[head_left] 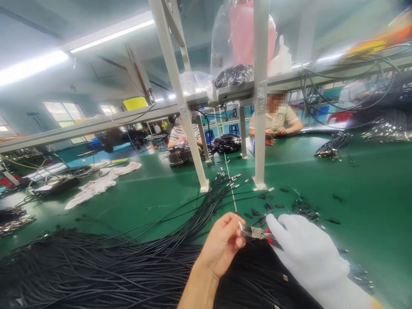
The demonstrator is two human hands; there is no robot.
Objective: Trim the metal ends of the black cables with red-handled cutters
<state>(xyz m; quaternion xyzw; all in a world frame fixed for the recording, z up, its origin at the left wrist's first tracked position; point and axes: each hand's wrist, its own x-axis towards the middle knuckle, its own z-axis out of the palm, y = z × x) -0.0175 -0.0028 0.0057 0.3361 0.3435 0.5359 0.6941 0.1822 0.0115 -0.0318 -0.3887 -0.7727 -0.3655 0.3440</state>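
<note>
My bare left hand (223,240) pinches a small cable end with a shiny metal connector (240,225) between thumb and fingers. In a white glove, my right hand (305,246) grips a pair of cutting pliers (257,232) by red and black handles. The pliers' jaws meet the connector right at my left fingertips; whether they bite on it I cannot tell. Below both hands spreads a large heap of black cables (128,270). From it a bundle of cables (206,210) runs forward, its metal ends lying on the green table (363,180).
Black plastic scraps (268,207) lie beyond my right hand. White frame posts (260,128) stand on the table and carry a shelf with bagged goods (236,75). A white cloth (99,182) lies at left. Across the table sit two people, one in a striped shirt (289,120).
</note>
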